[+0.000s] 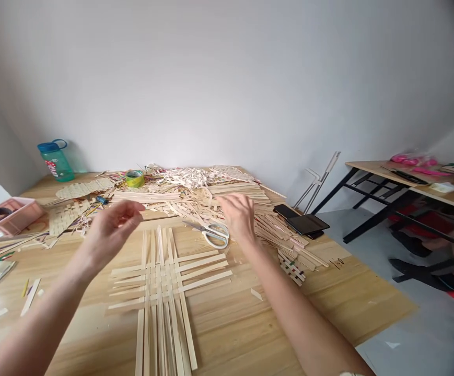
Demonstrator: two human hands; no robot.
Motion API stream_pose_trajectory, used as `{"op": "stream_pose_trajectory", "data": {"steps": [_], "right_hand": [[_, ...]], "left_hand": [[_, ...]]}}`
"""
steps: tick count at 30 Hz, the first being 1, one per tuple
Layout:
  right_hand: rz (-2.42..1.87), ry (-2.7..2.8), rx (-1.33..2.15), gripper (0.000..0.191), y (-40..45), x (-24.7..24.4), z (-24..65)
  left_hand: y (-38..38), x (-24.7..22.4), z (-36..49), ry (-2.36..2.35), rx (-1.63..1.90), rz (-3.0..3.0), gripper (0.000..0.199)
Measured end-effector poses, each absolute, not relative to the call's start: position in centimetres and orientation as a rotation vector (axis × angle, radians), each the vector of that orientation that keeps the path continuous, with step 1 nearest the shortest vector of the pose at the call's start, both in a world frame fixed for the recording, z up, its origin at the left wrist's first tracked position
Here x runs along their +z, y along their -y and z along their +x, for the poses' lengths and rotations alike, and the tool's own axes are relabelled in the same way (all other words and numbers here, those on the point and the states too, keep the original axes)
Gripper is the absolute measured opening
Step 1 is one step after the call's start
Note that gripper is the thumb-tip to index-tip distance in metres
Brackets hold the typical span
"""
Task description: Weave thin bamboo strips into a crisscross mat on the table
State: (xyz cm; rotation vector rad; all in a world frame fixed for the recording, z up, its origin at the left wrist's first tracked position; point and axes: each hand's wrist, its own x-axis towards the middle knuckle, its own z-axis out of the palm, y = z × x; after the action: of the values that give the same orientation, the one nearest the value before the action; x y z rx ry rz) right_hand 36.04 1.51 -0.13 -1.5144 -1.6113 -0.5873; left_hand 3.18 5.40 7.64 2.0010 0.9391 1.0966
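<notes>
Pale flat strips cross over and under one another in a woven piece [164, 282] on the wooden table, with long loose ends on every side. Above its upper left part, my left hand [115, 230] is raised, fingers curled and a small gap between fingertips and thumb; nothing shows in it. My right hand [239, 215] reaches over the near edge of the strip pile [246, 193], its fingers bent but apart, with nothing visible in them. White-handled scissors [216, 235] lie partly open on the table just left of my right wrist, beyond the woven piece.
A teal bottle [57, 163], a pink basket [21, 219] with a dark tape roll, and yellow-green tape [135, 179] stand at the back left. Woven scraps lie near them. Dark tablets [307, 224] rest at the right edge. Beyond, a person's legs show under another table [371, 169].
</notes>
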Motion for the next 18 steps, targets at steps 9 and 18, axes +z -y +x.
{"op": "stream_pose_trajectory", "data": {"steps": [9,18], "right_hand": [[-1.122,1.947,-0.683,0.027,3.0,1.8,25.2],[-1.371,1.777,-0.655,0.023,1.2,2.6,29.7]], "left_hand": [[-1.4,5.0,6.9,-0.734,0.735,2.168,0.039],[-7.5,6.2,0.9,-0.668,0.385,1.999,0.043]]}}
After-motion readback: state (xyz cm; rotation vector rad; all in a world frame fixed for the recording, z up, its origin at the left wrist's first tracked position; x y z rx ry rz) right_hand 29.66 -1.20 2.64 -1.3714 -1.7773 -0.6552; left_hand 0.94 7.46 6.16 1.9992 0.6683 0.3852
